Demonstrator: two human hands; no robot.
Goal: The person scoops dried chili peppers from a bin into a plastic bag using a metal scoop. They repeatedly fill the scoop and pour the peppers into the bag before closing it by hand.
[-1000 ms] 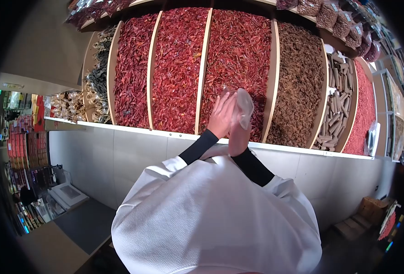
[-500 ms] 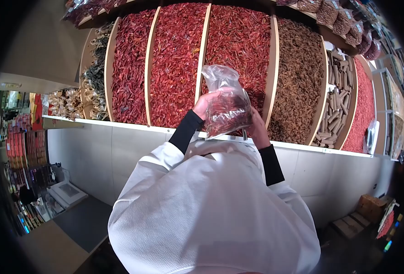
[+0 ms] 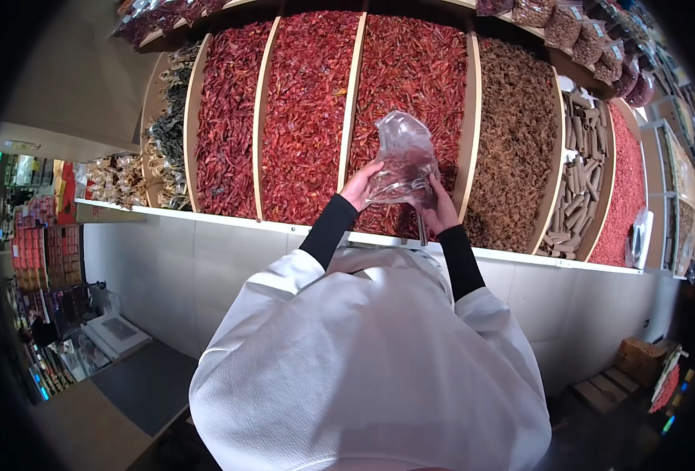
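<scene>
My left hand grips the left side of a clear plastic bag, its thumb and fingers closed on the film. On the other side my right hand is closed on the bag's lower right edge. Dark red shows through the crinkled plastic. The bag is held over the front of a bin of dried red chillies. A narrow metal handle sticks out below my right hand, at the bin's front edge; its other end is hidden.
Wooden dividers separate the bins. More dried chillies lie to the left, star anise and cinnamon-like bark rolls to the right. A white ledge runs along the front. Packed bags line the upper shelf.
The bag has moved up and slightly right, its lower end now gathered higher between my hands. My left hand has shifted right and a little downward, and my right hand still grips the bag.
</scene>
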